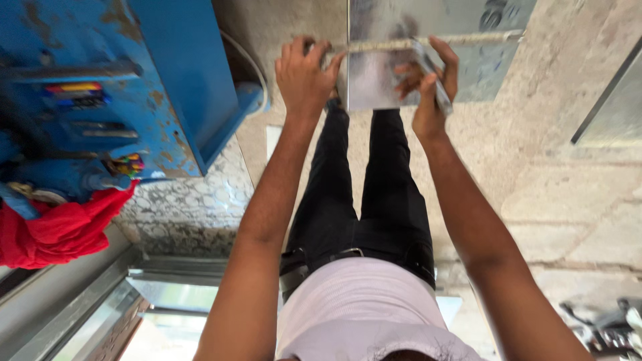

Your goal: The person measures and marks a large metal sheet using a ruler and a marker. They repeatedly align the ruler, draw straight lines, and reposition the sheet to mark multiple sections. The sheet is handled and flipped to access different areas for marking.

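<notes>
A shiny metal sheet [378,77] lies on the concrete floor in front of my feet, at the top of the view. A thin ribbed steel rod [475,39] rests across it from left to right. My left hand [304,73] is closed over the rod's left end at the sheet's left edge. My right hand [431,87] sits on the sheet just below the rod, fingers wrapped around a flat grey metal strip [438,90] that slants down from the rod. My dark trousers [364,194] run between both arms.
A worn blue machine [167,80] stands at the left with a red cloth [53,230] hanging from it. Metal profiles and sheets [167,284] lie at the lower left. Another grey sheet [608,107] lies at the right edge, and dark parts [602,327] sit at the lower right.
</notes>
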